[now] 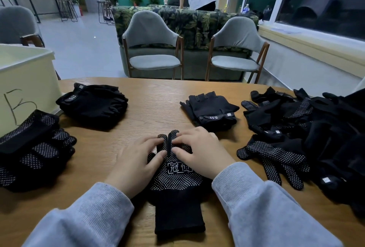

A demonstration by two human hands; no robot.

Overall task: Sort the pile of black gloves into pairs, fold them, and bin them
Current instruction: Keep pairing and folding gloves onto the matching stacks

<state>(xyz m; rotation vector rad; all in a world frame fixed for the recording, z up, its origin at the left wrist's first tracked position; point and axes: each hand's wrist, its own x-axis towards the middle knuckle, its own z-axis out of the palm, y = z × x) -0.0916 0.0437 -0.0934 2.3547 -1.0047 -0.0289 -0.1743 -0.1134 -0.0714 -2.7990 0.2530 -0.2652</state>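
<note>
A black dotted glove (pixel 177 185) lies flat on the wooden table (pixel 154 96) in front of me, cuff toward me, fingers pointing away. My left hand (pixel 136 161) and my right hand (pixel 199 152) both press on its finger part with straight fingers. Folded dotted gloves (pixel 33 148) are stacked at the left. A stack of fingerless 5.11 gloves (pixel 94 102) sits behind them. Another fingerless pair (pixel 213 110) lies right of centre. The unsorted glove pile (pixel 316 138) fills the right side.
A pale yellow bin (pixel 25 81) marked with a hand-drawn letter stands at the table's left edge. Two grey chairs (pixel 154 45) face the far side of the table, with a leaf-patterned sofa (pixel 193 23) behind them. A person stands beyond the sofa.
</note>
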